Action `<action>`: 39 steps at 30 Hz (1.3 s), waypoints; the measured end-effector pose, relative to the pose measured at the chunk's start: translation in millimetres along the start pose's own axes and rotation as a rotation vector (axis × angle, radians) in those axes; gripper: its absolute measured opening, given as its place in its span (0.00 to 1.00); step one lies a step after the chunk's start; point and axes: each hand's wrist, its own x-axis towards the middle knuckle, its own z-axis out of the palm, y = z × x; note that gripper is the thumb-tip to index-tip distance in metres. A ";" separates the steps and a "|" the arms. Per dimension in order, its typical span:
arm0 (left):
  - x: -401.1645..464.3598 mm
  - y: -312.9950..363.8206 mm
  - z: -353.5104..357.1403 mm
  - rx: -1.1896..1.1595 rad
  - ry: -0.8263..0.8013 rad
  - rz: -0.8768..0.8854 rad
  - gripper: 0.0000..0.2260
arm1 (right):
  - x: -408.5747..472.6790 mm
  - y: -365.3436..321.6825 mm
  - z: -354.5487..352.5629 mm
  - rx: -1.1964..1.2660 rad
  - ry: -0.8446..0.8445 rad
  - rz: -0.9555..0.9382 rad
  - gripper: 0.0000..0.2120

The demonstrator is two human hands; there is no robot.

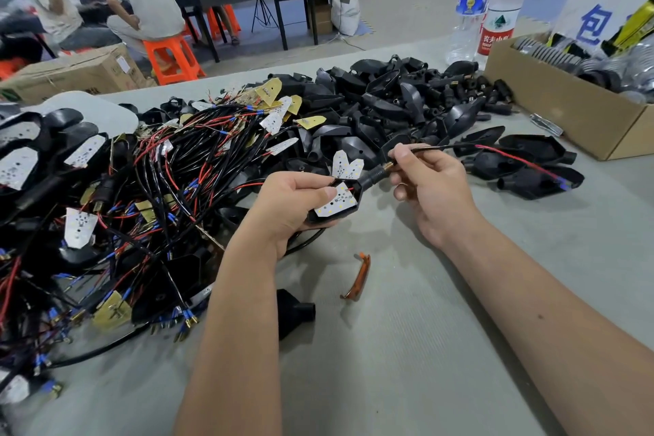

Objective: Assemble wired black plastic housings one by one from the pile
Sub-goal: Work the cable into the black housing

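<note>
One housing is being worked on above the grey table (407, 347): the step in hand is judged to be the drawing of the wires out through the neck of the black plastic housing (339, 203) so that the LED board (338, 202) can be seated in its cavity. The housing is gripped in the left hand (293, 203), fingers curled beneath it and the thumb pressed on the board's upper edge. The black wire (442, 148) is pinched between thumb and forefinger of the right hand (433, 188), just past the threaded brass-coloured stem (386, 166) at the end of the housing's neck; a red wire (516, 158) trails off to the right with it. The next move is thought to call for a steady pull along the neck's axis while the board is kept pressed flat, so that no slack is left inside. The housing is seen as a matte black, angular shell tapering to a tubular neck, with a white board dotted with small yellow LEDs lying in it; two further white boards (347, 166) stand up just behind it. The tangled pile of wired boards (148, 188) lies to the left, the heap of empty black shells (382, 106) behind.
</note>
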 end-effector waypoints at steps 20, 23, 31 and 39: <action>5.1 3.9 -29.5 -0.012 0.452 0.262 0.03 | -27.9 -4.9 14.4 -0.948 0.205 -0.586 0.28; 3.9 3.0 -37.4 -0.032 0.513 0.292 0.05 | -23.0 -12.9 21.2 -1.259 0.075 -0.898 0.09; 4.8 0.4 -51.6 0.004 0.659 0.359 0.15 | -21.1 8.7 21.9 -1.501 -0.328 -0.662 0.13; 3.7 -1.2 -60.4 -0.036 0.782 0.419 0.25 | -24.0 -2.5 11.0 -1.452 -0.409 -0.531 0.12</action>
